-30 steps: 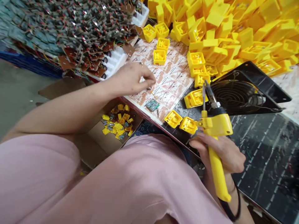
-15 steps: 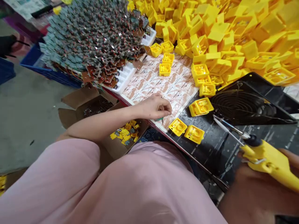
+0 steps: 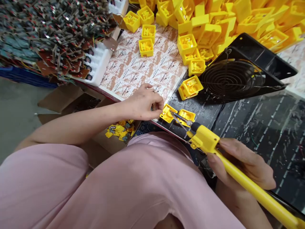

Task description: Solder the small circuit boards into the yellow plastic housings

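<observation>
My right hand (image 3: pixel 243 162) is wrapped round a yellow soldering iron (image 3: pixel 206 140), a thin metal feed tube running beside its tip. The tip reaches into a small open yellow plastic case (image 3: pixel 167 113) at the table's front edge. Against that case's left side is my left hand (image 3: pixel 145 103), its thumb and forefinger pinched together. A bit of something bluish shows inside the curled fingers, too hidden to name. Beside the first case lies a second open yellow case (image 3: pixel 188 115), partly behind the iron. Another yellow case (image 3: pixel 190 87) sits farther back.
A black fan (image 3: pixel 231 79) stands on the dark table (image 3: pixel 250 121) at right. Yellow cases (image 3: pixel 209 28) are heaped behind. Wired circuit boards (image 3: pixel 62 35) pile up at left beside a white foam tray (image 3: pixel 98 63). Below the edge is a cardboard box (image 3: pixel 59 98).
My right hand has brought the soldering iron leftward, its tip now at the near yellow case. My left hand has come up to that case's side. The whole view has shifted.
</observation>
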Motion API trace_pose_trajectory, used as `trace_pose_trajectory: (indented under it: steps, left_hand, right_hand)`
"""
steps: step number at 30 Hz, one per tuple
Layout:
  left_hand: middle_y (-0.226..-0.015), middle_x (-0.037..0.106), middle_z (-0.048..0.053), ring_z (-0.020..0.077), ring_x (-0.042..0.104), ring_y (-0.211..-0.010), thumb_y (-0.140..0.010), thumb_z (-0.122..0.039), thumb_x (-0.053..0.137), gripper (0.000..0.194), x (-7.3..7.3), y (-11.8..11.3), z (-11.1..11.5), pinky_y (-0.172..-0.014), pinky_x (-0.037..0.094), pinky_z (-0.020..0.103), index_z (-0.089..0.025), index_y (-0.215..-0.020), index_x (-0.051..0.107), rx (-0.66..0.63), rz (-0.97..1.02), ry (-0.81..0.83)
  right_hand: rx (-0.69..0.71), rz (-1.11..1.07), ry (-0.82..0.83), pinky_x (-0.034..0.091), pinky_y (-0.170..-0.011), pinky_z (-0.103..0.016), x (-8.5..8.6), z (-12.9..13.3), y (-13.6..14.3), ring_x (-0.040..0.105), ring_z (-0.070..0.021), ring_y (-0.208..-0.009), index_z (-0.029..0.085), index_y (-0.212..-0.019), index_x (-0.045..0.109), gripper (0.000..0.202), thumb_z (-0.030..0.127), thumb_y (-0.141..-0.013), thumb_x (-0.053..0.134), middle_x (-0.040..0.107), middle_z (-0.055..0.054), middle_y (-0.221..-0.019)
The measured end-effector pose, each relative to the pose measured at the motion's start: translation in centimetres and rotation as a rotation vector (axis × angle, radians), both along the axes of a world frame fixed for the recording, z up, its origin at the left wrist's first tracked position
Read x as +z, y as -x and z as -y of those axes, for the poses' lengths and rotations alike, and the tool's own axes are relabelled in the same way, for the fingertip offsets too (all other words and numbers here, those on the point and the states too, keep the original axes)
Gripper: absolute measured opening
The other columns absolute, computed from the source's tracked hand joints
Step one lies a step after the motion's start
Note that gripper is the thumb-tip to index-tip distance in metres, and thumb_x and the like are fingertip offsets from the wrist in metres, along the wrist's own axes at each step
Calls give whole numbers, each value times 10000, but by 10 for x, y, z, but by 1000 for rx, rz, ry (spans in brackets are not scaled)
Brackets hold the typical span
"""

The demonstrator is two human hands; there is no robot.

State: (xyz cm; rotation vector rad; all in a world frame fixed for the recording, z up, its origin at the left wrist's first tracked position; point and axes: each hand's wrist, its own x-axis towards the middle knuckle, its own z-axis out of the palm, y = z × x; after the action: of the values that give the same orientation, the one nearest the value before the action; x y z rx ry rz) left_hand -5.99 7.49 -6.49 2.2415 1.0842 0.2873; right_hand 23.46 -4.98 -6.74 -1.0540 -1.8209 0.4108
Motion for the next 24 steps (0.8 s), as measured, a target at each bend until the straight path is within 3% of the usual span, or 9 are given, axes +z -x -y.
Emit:
trace_pose_trajectory:
  steps: [2, 6, 12, 18, 24]
  left_hand:
    - [-777, 734, -6, 155, 630, -762, -788, -275, 554, 138, 0, -1, 2, -1148, 309, 506, -199, -759, 666, -21, -28, -41]
    - [-790, 726, 6, 160, 629, -763, -802, -300, 526, 160, 0, -2, 1, -1111, 354, 468, -199, -761, 644, -27, -11, -96]
    - [-800, 724, 27, 180, 623, -778, -833, -310, 504, 196, -4, -8, -4, -1054, 393, 464, -194, -774, 650, -3, -31, -197]
    - [-796, 732, 31, 192, 629, -795, -834, -309, 496, 218, -9, -12, -6, -1061, 390, 470, -199, -781, 677, -16, -70, -268]
    - [-733, 716, 23, 187, 610, -743, -803, -299, 493, 221, -7, -13, -7, -1071, 376, 495, -200, -753, 684, -41, -109, -289]
  right_hand:
    - [88, 50, -41, 601, -558, -258, 9, -3, 4, 700, -164, -684, 206, -1214, 663, 500, 36, -759, 784, 709, -1, -831]
    - [173, 202, -16, 561, -513, -211, 22, -9, 13, 688, -133, -654, 216, -1043, 624, 296, 47, -828, 735, 686, 8, -795]
    - [-2, 172, -66, 604, -584, -233, 15, -6, 19, 699, -137, -687, 182, -956, 641, 301, -1, -766, 786, 717, -14, -838]
    - [41, 216, -131, 525, -478, -194, 12, -13, 27, 701, -130, -642, 185, -946, 613, 267, 80, -801, 810, 725, -7, -779]
    - [95, 339, -140, 557, -546, -206, 16, -13, 20, 711, -131, -678, 186, -963, 634, 306, 79, -762, 838, 738, -7, -827]
